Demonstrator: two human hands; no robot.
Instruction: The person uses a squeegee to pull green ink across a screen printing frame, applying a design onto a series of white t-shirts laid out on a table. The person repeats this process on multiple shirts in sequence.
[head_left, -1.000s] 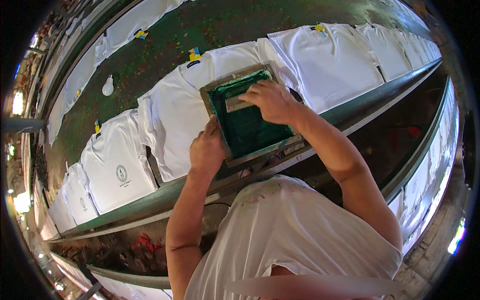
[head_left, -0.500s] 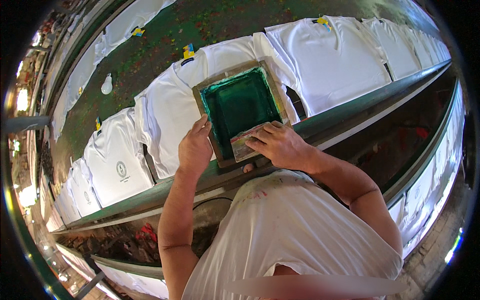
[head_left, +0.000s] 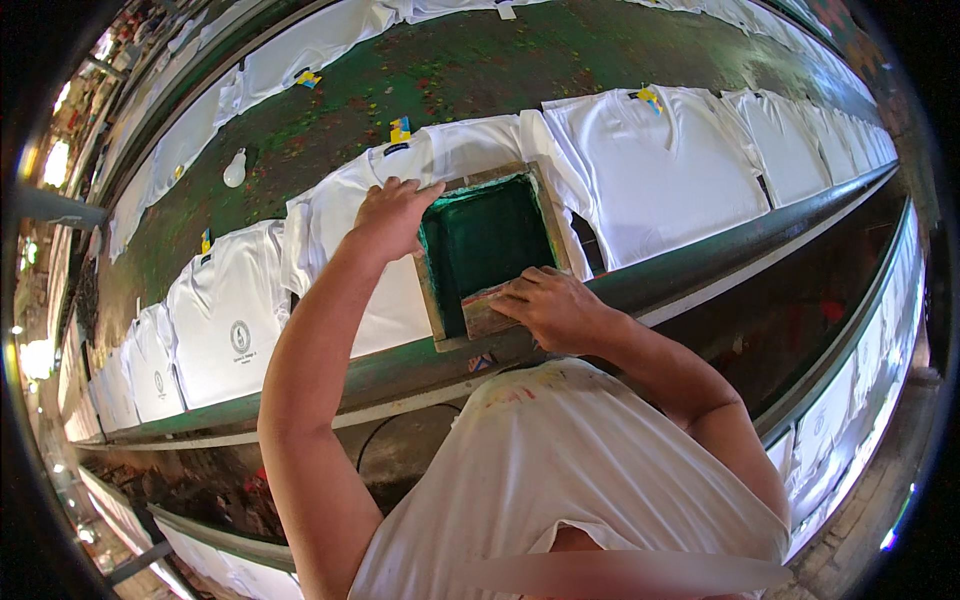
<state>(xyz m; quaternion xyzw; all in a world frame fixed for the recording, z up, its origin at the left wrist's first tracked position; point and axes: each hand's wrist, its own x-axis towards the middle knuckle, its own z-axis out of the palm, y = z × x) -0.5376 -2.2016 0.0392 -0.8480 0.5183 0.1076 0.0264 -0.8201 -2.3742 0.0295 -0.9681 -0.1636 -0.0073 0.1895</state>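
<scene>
A square wooden printing screen [head_left: 558,238] with dark green mesh [head_left: 500,230] lies on a white T-shirt [head_left: 385,305] on the long table. My left hand [head_left: 392,215] grips the screen's upper left corner, fingers over the frame. My right hand [head_left: 545,308] is closed on a flat squeegee [head_left: 482,318] at the near end of the screen, fingers curled over it. The shirt under the screen is partly covered by the frame and my left arm.
Laid-out white shirts [head_left: 650,170] line the green, paint-speckled table [head_left: 450,65]; those at the left [head_left: 220,310] carry small dark prints. A white bulb-shaped object [head_left: 235,170] lies behind them. A dark gap [head_left: 780,340] separates this table from another row of shirts [head_left: 840,410] at the right.
My right hand has drawn the squeegee from the screen's far part to its near end. My left hand has shifted up the frame's left side to its upper corner.
</scene>
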